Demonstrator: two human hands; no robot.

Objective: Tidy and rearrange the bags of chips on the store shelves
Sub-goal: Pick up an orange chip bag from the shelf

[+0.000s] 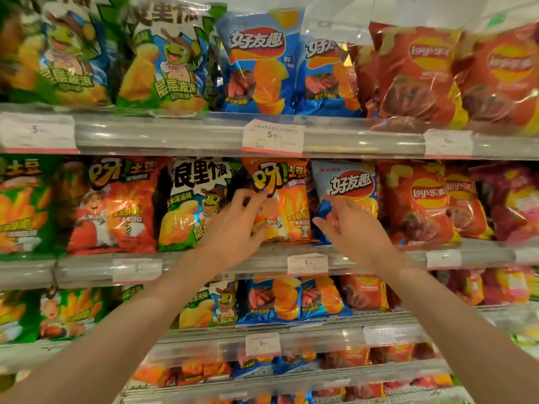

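Head view, both bare arms raised to the middle shelf (221,265) of a store chip display. Left hand (233,225): fingers spread and curled round the left edge of an orange chip bag (287,199), fingertips on its front near the printed logo, thumb low against the bag's lower left. The bag stands upright on the middle shelf, between a green-and-white bag with a cartoon frog (191,205) on its left and a light blue chip bag (347,185) on its right. Right hand (350,225): fingers loosely curled and close together, touching the lower left corner of the light blue bag; cannot tell whether it actually pinches the foil. Red Lay's bags (420,199) stand just right of the blue one. Price tag (306,263) on the shelf rail directly below the orange bag. Upper shelf (175,135) carries green, blue and red bags in the same left-to-right order.
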